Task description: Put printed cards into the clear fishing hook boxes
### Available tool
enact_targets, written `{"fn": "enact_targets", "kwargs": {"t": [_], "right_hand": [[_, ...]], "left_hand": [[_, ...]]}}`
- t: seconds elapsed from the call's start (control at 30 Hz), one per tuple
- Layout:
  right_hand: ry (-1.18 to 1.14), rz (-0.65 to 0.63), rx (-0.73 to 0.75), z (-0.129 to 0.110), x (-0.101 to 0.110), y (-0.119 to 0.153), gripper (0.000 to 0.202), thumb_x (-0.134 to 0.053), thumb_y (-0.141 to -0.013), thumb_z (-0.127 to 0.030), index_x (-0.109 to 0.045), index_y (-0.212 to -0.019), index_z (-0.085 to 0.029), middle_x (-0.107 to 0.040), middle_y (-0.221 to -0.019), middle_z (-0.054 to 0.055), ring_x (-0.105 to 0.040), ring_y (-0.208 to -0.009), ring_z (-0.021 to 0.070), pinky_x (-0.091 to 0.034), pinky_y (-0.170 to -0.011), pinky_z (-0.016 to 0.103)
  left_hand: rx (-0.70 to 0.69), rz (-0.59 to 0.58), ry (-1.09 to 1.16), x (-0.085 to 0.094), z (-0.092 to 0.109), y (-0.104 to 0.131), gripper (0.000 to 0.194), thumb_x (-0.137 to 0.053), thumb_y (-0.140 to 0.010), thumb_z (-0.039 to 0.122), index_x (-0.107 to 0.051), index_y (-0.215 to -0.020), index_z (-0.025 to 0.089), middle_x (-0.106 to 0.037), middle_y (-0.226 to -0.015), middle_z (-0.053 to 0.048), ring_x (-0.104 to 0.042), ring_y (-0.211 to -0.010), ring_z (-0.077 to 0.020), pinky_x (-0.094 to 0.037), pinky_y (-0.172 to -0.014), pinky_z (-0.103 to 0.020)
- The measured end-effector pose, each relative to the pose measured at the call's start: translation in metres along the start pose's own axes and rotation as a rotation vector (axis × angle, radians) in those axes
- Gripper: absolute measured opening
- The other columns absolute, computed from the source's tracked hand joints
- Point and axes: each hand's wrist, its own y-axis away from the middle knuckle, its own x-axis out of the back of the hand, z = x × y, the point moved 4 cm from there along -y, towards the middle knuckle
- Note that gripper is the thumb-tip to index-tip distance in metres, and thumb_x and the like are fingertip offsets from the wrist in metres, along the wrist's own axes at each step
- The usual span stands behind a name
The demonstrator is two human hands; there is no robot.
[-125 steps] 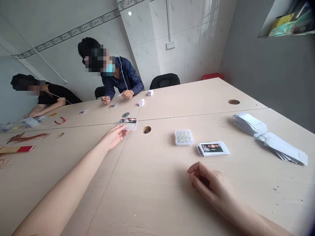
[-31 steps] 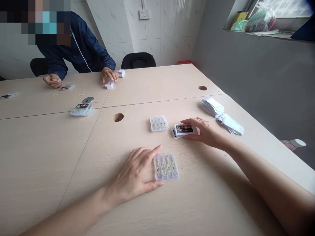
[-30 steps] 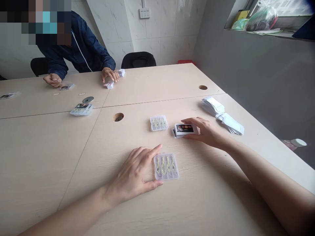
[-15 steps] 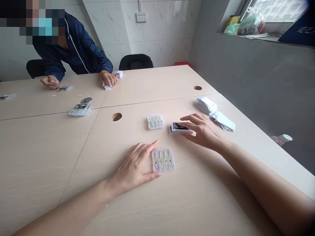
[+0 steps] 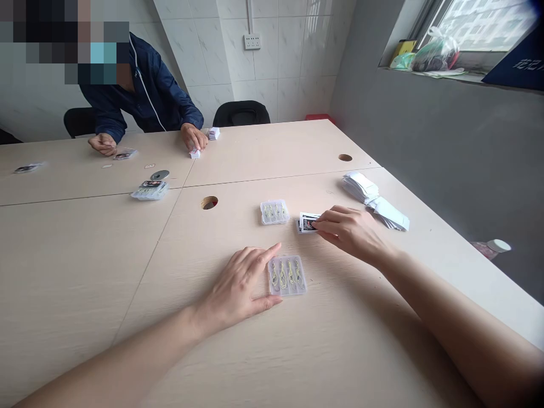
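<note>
My left hand (image 5: 242, 283) rests on the table at the left side of a clear plastic box (image 5: 287, 275). Its thumb and index finger are spread along the box's near and far edges, without a tight grip. Inside the box, yellow-green looped lines with small metal ends, looking like fishing rigs, lie in separate compartments. My right hand (image 5: 351, 232) is closed on a black-and-white printed card (image 5: 309, 222) at a small stack of such cards; the fingers cover its right part. A second similar clear box (image 5: 274, 212) sits just left of the cards.
Piles of white cards (image 5: 360, 187) lie beyond my right hand. Across the table a person in a dark blue jacket (image 5: 159, 93) handles small cards. Nearer to me are stacked clear boxes (image 5: 151, 190), a grey disc (image 5: 160, 175) and a cable hole (image 5: 209, 202).
My right hand's fingers have drawn together on the top card, which now looks slightly shifted. The left hand stays by its box. The whole view has shifted slightly.
</note>
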Motion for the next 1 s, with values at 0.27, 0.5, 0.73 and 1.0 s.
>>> {"fn": "enact_targets", "kwargs": {"t": [0.27,0.5,0.73,1.0], "right_hand": [[0.062,0.192,0.073,-0.027,0.023,0.006,0.024,-0.047,-0.094,-0.018,-0.068,-0.104,-0.023,-0.073,-0.096,0.005,-0.064,-0.084,0.0225,-0.048,-0.071,0.039],[-0.073,0.323,0.421,-0.095,0.034,0.009,0.031,-0.055,-0.088,-0.012,-0.065,-0.113,-0.026,-0.074,-0.102,0.003,-0.068,-0.095,0.0226,-0.056,-0.076,0.039],[-0.266,0.232,0.238,-0.086,0.017,-0.001,0.038,-0.062,-0.087,-0.025,-0.056,-0.124,-0.024,-0.067,-0.118,0.009,-0.061,-0.108,0.0274,-0.050,-0.092,0.050],[-1.260,-0.090,-0.545,-0.057,-0.020,-0.002,0.030,-0.051,-0.092,-0.038,-0.051,-0.117,-0.022,-0.051,-0.069,-0.002,-0.057,-0.065,0.0150,-0.053,-0.061,0.033]], "left_hand": [[0.053,0.091,0.174,0.011,0.001,0.003,0.066,-0.062,-0.085,0.042,-0.032,-0.142,0.025,-0.045,-0.134,-0.011,-0.044,-0.122,-0.0277,-0.037,-0.102,-0.041],[0.368,-0.032,0.792,0.012,0.008,0.005,0.026,-0.044,-0.095,0.039,-0.058,-0.086,0.020,-0.054,-0.078,0.000,-0.049,-0.074,-0.0141,-0.041,-0.068,-0.025],[0.467,-0.013,0.904,0.007,-0.007,0.005,0.024,-0.052,-0.092,0.037,-0.054,-0.076,0.019,-0.051,-0.073,0.002,-0.047,-0.072,-0.0127,-0.038,-0.068,-0.024],[0.527,0.003,0.905,0.008,-0.010,0.006,0.025,-0.053,-0.091,0.038,-0.052,-0.075,0.019,-0.051,-0.074,0.002,-0.045,-0.070,-0.0120,-0.036,-0.065,-0.023]]}}
